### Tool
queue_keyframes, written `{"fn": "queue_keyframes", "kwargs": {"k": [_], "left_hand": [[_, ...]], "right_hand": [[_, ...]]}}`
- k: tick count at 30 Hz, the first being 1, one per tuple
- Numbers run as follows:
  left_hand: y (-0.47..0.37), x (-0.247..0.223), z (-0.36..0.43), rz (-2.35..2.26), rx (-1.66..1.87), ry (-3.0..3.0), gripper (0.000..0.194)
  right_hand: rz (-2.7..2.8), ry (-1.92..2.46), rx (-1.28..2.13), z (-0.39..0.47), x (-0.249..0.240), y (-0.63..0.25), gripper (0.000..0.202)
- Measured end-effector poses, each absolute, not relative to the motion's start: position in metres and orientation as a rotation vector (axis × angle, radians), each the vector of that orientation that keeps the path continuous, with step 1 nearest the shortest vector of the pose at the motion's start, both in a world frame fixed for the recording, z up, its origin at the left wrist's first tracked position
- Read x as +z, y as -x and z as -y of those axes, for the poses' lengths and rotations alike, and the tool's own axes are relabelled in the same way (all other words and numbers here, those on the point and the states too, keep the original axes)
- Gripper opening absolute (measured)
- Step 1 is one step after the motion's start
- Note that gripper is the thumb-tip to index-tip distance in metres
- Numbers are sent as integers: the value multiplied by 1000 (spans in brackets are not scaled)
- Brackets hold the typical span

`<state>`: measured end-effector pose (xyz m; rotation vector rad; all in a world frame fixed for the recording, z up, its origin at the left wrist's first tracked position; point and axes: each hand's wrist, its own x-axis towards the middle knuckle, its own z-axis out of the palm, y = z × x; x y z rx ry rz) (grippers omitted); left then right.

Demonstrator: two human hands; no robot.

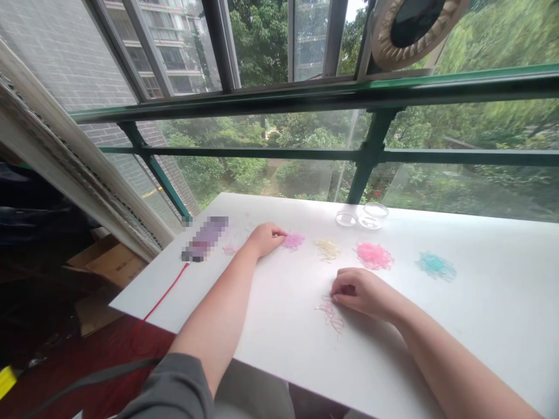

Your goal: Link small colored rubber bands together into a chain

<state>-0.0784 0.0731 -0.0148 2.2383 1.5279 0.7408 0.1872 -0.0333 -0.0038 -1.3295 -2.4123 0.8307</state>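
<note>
My left hand reaches across the white table with thumb and forefinger pinched at the left edge of a purple pile of thin rubber bands. What lies between those fingertips is too small to make out. Nearer to me, my right hand is closed, its fingertips on a loose heap of pale pinkish rubber bands. Along the table, to the right of the purple pile, lie a pale yellow pile, a bright pink pile and a blue-green pile.
Round clear dishes stand near the table's far edge. A phone-like blurred object with a red cable lies at the left, near a few faint pink bands. A green railing and windows rise behind the table.
</note>
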Motion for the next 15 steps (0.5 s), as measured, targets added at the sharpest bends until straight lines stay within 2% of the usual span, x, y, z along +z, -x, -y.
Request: {"fn": "queue_keyframes", "kwargs": {"k": [8,15], "left_hand": [[77,-12,-76,-1514,793,-2247,25],[67,-6,-71,-1498,920,-2233,19]], "right_hand": [[2330,1318,844,32,-4,-189,8],[2128,1333,1096,34,-1,-191,8]]}}
